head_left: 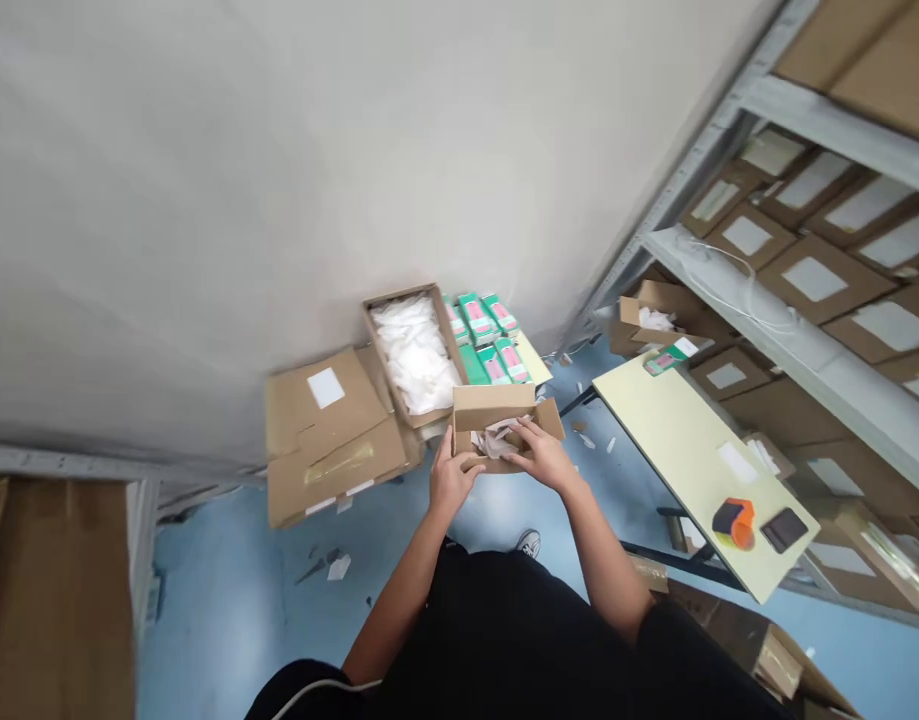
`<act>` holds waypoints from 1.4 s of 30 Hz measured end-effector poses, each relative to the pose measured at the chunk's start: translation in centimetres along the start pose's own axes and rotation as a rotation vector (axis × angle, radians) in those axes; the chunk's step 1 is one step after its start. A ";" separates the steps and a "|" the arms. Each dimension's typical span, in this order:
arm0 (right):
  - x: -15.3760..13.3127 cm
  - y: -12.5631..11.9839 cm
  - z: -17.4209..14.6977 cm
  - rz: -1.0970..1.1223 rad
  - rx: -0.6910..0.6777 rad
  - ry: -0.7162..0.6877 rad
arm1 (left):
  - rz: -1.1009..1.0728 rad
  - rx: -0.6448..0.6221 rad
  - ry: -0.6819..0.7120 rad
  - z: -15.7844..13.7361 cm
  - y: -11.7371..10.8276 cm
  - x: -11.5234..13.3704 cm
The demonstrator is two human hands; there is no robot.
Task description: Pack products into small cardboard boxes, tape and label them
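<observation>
A small open cardboard box point(493, 402) is held in front of my body, its flaps up and crumpled pale paper point(493, 440) inside. My left hand point(451, 478) grips the box at its near left corner, the thumb lying along the front edge. At the right side, my right hand point(545, 458) grips the box over its rim, with fingertips reaching in against the paper. Just beyond stands a larger open carton point(459, 357) filled with white packing material point(414, 350). Beside that carton lie several green-and-pink packets point(478, 318).
Closed cardboard boxes point(339, 400) are stacked at left. To the right, a pale table point(654, 430) carries an orange-and-dark tape dispenser point(736, 522), a dark phone-like object point(784, 530) and a green packet point(669, 357). Behind it, a shelf point(729, 280) holds several cartons. Paper scraps point(339, 567) litter the blue floor.
</observation>
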State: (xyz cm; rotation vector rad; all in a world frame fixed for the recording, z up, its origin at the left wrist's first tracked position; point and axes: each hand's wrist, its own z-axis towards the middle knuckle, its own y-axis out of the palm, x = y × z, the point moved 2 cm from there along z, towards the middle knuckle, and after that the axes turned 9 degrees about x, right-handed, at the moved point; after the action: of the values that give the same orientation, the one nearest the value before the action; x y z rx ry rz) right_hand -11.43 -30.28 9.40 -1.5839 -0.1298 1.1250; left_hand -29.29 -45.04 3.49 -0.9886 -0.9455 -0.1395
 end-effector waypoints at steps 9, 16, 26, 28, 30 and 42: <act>13.6 -11.6 -10.9 -0.010 0.413 0.258 | -0.007 -0.196 0.325 -1.1 13.2 11.8; 22.3 -17.5 -22.1 0.061 0.781 0.489 | -0.090 -0.468 0.549 -2.8 24.6 22.8; 27.1 -19.9 -26.5 -0.030 1.084 0.671 | -0.147 -0.712 0.759 -0.6 34.3 29.0; 28.3 -19.9 -26.1 -0.060 1.063 0.695 | -0.159 -0.727 0.751 0.5 36.8 29.1; 30.0 -19.8 -25.4 -0.086 1.041 0.735 | -0.174 -0.745 0.741 1.6 39.8 29.2; 41.8 -24.8 -12.0 -0.112 0.828 0.973 | -0.089 -1.027 0.822 14.5 56.9 35.8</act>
State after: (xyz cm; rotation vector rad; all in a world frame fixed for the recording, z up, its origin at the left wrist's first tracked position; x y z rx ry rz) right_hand 30.98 -4.17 4.17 -1.1663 0.7848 0.1519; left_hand 11.99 9.46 -4.26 -1.6205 -0.0895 -1.0974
